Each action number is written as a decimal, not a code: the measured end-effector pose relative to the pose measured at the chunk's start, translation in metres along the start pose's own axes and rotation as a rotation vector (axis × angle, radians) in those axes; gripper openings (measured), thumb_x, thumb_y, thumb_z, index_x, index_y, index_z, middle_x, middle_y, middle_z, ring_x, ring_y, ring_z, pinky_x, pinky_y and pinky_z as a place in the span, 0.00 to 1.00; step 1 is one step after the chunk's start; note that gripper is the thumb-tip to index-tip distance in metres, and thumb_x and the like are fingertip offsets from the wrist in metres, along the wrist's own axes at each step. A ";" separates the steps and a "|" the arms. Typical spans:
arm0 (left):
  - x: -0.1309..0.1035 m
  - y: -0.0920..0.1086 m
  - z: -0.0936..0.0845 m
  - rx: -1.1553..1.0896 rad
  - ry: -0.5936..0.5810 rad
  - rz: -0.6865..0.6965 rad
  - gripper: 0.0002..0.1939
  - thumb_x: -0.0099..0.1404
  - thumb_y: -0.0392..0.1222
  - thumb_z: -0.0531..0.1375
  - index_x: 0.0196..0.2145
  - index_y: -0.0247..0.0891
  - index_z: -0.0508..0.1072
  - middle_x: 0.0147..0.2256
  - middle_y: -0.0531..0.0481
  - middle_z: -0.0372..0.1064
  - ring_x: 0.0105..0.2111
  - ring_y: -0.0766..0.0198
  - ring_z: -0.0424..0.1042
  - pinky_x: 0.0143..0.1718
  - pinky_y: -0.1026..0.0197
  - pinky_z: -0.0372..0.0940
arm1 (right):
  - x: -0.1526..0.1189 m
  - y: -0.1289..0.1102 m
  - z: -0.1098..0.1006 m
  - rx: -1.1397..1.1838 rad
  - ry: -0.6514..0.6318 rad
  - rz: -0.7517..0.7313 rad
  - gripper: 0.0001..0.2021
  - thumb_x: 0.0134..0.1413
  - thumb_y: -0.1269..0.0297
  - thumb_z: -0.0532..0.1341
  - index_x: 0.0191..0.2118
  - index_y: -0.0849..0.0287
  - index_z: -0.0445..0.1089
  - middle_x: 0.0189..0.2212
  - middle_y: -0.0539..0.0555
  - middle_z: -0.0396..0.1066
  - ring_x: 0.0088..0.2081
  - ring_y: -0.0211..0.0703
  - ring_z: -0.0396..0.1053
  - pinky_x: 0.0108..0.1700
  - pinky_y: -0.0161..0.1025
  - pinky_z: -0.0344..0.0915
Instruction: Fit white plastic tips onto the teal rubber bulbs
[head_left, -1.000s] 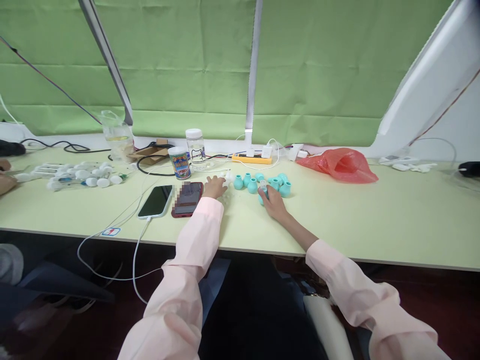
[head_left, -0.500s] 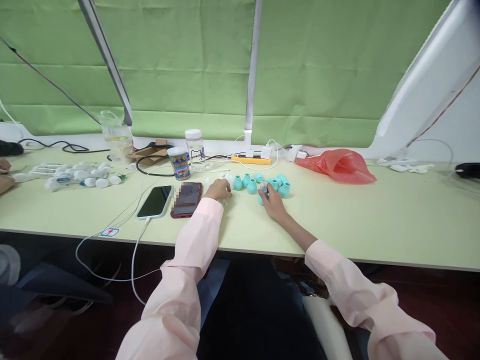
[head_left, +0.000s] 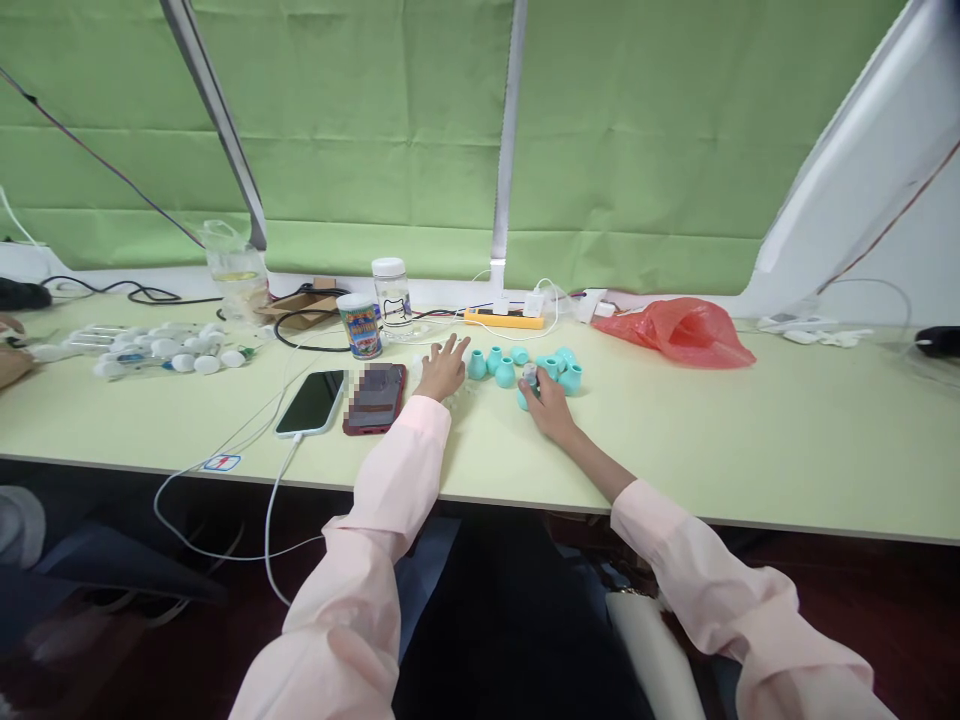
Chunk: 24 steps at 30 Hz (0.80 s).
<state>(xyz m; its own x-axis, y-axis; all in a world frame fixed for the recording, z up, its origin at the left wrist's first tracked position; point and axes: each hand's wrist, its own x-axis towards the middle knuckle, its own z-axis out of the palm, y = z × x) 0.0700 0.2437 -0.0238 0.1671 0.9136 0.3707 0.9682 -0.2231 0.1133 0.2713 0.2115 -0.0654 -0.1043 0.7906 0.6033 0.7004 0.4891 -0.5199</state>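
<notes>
My left hand [head_left: 442, 370] is spread open, palm down, over small clear or whitish pieces on the pale table [head_left: 705, 450]; what lies under the palm is hidden. To its right stands a group of small turquoise pots, among them one pot [head_left: 505, 373] in front and another [head_left: 571, 379] at the right end. My right hand [head_left: 550, 401] is closed round a turquoise pot [head_left: 523, 398] with a greyish-clear piece [head_left: 530, 374] at its top, at the front of the group.
Two phones [head_left: 311, 402] [head_left: 375, 398] lie left of my hands, one with a white cable. Behind are a printed cup [head_left: 360, 328], a lidded jar [head_left: 393, 298] and a yellow power strip [head_left: 502, 319]. A red bag [head_left: 679, 333] lies right, white-capped pieces [head_left: 165, 348] left.
My left hand has opened, its fingers spreading out from a bent, gathered shape. My right hand stays round the turquoise pot. The whole view has shifted very slightly.
</notes>
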 end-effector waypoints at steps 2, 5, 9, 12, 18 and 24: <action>0.001 0.001 0.005 0.025 0.002 -0.027 0.27 0.58 0.36 0.45 0.56 0.46 0.44 0.58 0.47 0.35 0.53 0.46 0.45 0.46 0.42 0.51 | 0.000 0.000 0.000 0.002 0.001 0.000 0.11 0.53 0.55 0.44 0.31 0.57 0.53 0.25 0.51 0.59 0.28 0.42 0.57 0.31 0.38 0.54; 0.004 -0.001 0.012 0.040 -0.044 -0.077 0.28 0.58 0.37 0.45 0.56 0.46 0.43 0.58 0.46 0.34 0.53 0.43 0.43 0.46 0.37 0.47 | 0.000 0.000 0.000 0.001 -0.001 0.003 0.11 0.53 0.55 0.44 0.31 0.57 0.53 0.25 0.51 0.59 0.28 0.42 0.57 0.31 0.38 0.54; 0.010 -0.001 0.022 0.048 -0.116 -0.074 0.28 0.57 0.35 0.45 0.55 0.51 0.46 0.58 0.48 0.37 0.54 0.43 0.42 0.45 0.34 0.43 | 0.001 0.000 0.000 -0.004 -0.004 0.004 0.10 0.53 0.55 0.44 0.30 0.57 0.53 0.25 0.51 0.59 0.28 0.42 0.57 0.31 0.38 0.54; 0.022 0.001 0.029 0.064 -0.071 -0.104 0.28 0.56 0.34 0.47 0.54 0.52 0.49 0.57 0.47 0.41 0.53 0.43 0.42 0.46 0.34 0.42 | 0.001 0.001 0.001 -0.011 -0.007 0.008 0.11 0.53 0.55 0.43 0.30 0.57 0.53 0.25 0.51 0.60 0.27 0.42 0.57 0.30 0.38 0.54; 0.050 -0.010 0.042 0.013 -0.014 -0.148 0.28 0.57 0.30 0.45 0.55 0.47 0.49 0.51 0.42 0.51 0.51 0.49 0.49 0.45 0.41 0.48 | 0.003 0.002 0.002 -0.013 -0.008 0.008 0.11 0.53 0.55 0.43 0.31 0.57 0.53 0.25 0.52 0.60 0.28 0.42 0.58 0.31 0.38 0.54; 0.057 -0.017 0.043 -0.032 -0.104 -0.153 0.20 0.60 0.34 0.44 0.49 0.43 0.58 0.47 0.40 0.56 0.47 0.51 0.55 0.44 0.44 0.52 | 0.003 0.001 0.002 0.007 -0.022 0.017 0.11 0.53 0.55 0.43 0.30 0.56 0.52 0.23 0.50 0.59 0.26 0.41 0.57 0.30 0.37 0.54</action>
<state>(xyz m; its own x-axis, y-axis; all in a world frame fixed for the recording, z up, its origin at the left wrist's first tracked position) 0.0708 0.3147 -0.0442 0.0388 0.9676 0.2494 0.9776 -0.0884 0.1909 0.2705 0.2153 -0.0647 -0.1081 0.8065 0.5812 0.6972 0.4783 -0.5340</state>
